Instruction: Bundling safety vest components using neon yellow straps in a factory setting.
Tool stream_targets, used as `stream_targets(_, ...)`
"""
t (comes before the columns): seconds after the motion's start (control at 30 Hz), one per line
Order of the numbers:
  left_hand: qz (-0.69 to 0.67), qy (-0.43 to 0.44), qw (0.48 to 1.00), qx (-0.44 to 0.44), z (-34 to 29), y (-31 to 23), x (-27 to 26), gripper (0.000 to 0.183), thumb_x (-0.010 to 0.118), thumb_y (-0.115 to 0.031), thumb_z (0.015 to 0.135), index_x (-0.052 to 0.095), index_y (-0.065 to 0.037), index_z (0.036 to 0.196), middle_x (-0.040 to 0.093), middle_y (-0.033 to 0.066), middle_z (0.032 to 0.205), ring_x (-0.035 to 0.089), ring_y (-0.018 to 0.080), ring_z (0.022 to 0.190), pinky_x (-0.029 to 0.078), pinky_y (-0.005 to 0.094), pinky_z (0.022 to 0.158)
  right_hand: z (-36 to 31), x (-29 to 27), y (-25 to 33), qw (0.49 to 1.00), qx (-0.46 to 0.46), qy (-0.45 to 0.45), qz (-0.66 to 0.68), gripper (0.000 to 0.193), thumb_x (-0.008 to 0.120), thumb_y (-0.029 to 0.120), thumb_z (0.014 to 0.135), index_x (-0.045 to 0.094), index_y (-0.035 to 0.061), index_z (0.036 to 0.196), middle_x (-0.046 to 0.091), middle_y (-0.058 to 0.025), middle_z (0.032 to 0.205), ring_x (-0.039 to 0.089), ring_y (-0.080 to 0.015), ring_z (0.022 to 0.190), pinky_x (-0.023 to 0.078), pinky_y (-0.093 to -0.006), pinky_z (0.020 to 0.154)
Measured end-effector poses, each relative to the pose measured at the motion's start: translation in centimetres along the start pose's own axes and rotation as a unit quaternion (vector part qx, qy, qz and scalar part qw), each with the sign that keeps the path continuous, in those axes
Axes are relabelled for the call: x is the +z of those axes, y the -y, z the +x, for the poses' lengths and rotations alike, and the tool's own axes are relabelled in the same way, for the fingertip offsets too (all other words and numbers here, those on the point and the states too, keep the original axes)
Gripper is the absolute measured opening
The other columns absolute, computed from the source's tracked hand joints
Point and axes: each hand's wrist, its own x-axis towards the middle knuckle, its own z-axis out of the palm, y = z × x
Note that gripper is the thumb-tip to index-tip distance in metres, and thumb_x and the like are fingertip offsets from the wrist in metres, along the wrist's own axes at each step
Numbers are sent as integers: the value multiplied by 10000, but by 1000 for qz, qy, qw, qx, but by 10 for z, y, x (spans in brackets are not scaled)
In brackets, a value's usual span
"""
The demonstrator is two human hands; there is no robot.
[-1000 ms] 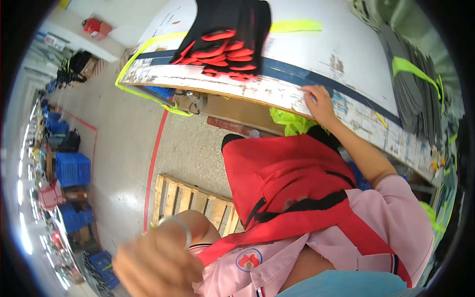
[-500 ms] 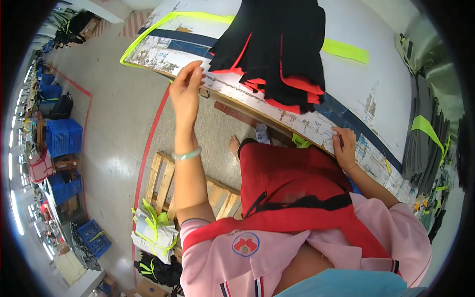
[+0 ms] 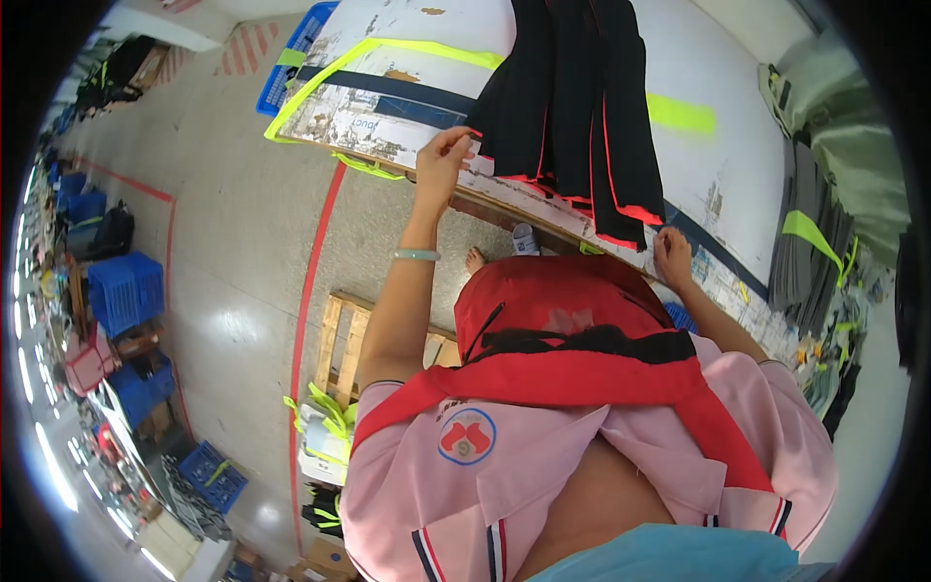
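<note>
Long black fabric pieces (image 3: 572, 107) with red undersides lie layered across the white worktable (image 3: 722, 58), their lower ends near its front edge. My left hand (image 3: 441, 167), with a pale green bangle on its wrist, pinches the left corner of the fabric between thumb and fingers. At the right end of the pieces, my right hand (image 3: 673, 257) rests by the table edge with its fingers curled. What those fingers hold, if anything, is hidden. A lime-yellow strip (image 3: 427, 50) runs over the table at the left; another lime-yellow strip (image 3: 682, 113) shows right of the fabric.
Stacked grey fabric pieces (image 3: 797, 228) tied with a lime band stand at the table's right end. A blue crate (image 3: 291, 73) is beyond its left end. On the floor to the left are a wooden pallet (image 3: 339, 335) and a tied white bundle (image 3: 325, 441).
The fabric pieces have been spread out and lie flatter. My left hand has moved right to their corner. My right hand has curled in, close to their right end.
</note>
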Motion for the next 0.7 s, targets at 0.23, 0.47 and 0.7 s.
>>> stream_targets(0.23, 79, 67, 992, 72, 45, -36, 31, 431, 700, -200, 823, 572, -10, 1188, 619, 98, 1008, 608, 160, 881, 512, 285, 711, 16, -1, -9, 979, 163, 55, 110, 186, 626, 239, 839, 527, 84, 809, 549, -58, 642, 543, -185, 655, 416, -338, 637)
stream_targets(0.47, 283, 118, 904, 298, -9, -107, 57, 313, 673, -168, 828, 604, -44, 1107, 612, 115, 1021, 598, 209, 920, 471, 306, 763, 30, -48, 85, 930, 127, 4, 344, 206, 596, 200, 882, 649, 39, 999, 617, -46, 892, 555, -131, 810, 445, -264, 732)
stream_targets(0.7, 392, 473, 774, 152, -101, -106, 71, 162, 603, -110, 839, 654, -33, 972, 614, 156, 886, 598, 335, 836, 480, 390, 745, 20, -126, 202, 922, -161, 348, 45, 209, 561, 166, 834, 665, 58, 979, 644, -190, 971, 609, -347, 915, 484, -399, 812)
